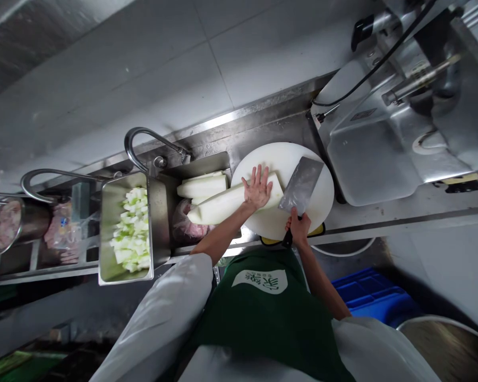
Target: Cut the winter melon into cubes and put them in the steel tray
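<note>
The left arm reaches up and to the right in a white sleeve. The left hand lies palm down on a long, pale peeled piece, with its fingers spread apart. The right arm comes up from below and leans left. The right hand has its fingers wrapped tight around the black handle of a big knife. The wide blade is over the board, just beside the right end of the long piece; I cannot tell if they touch.

On the far left, a round metal pot holds pink meat. Next to it, more pink meat sits in see-through plastic. Then comes a deep metal pan with a heap of pale green chunks in it. Right of the pan, a sink has more peeled pieces and a bag of meat. The long piece starts over this sink and ends on the round white board. Low on the right are a blue box and a big round tub.
</note>
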A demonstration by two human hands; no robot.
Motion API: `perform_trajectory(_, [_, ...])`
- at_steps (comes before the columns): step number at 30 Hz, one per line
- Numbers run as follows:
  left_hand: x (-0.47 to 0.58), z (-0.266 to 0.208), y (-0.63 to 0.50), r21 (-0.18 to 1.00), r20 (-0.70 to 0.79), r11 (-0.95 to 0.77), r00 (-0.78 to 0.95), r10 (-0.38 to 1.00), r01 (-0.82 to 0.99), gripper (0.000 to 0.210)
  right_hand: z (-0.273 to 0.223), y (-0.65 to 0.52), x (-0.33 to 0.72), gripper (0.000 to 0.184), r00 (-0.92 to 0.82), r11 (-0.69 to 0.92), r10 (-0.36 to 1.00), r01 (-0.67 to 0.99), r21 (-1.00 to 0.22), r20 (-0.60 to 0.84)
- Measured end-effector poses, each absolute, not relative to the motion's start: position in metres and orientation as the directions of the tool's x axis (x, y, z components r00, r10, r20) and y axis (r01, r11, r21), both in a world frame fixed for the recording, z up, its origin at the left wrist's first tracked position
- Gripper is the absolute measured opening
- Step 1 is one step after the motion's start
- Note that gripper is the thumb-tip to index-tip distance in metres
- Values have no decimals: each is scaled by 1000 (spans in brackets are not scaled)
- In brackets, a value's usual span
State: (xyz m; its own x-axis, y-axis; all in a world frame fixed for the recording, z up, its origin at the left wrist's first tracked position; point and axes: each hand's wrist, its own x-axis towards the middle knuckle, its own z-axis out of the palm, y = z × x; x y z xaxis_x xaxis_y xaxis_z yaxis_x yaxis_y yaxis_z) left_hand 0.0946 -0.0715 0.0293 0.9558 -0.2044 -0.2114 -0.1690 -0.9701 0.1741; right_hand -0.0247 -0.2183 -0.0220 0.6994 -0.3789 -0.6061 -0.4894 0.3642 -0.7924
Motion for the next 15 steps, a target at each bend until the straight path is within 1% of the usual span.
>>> perform_trajectory(7, [94,29,-72,184,-209,-969,957,-202,-164,63,-16,-204,-35,61,689,334,-400,-505,-796,-605])
perform_trajectory(11, [94,27,-72,186,-193,-969,961,-196,-161,62,-11,-195,-39,61,682,354,-407,-496,-793,-608])
perform_trajectory(15, [94,24,-72,194,-173,-968,966,-191,-157,60,-9,-185,-50,61,664,344,-408,-524,-779,-627])
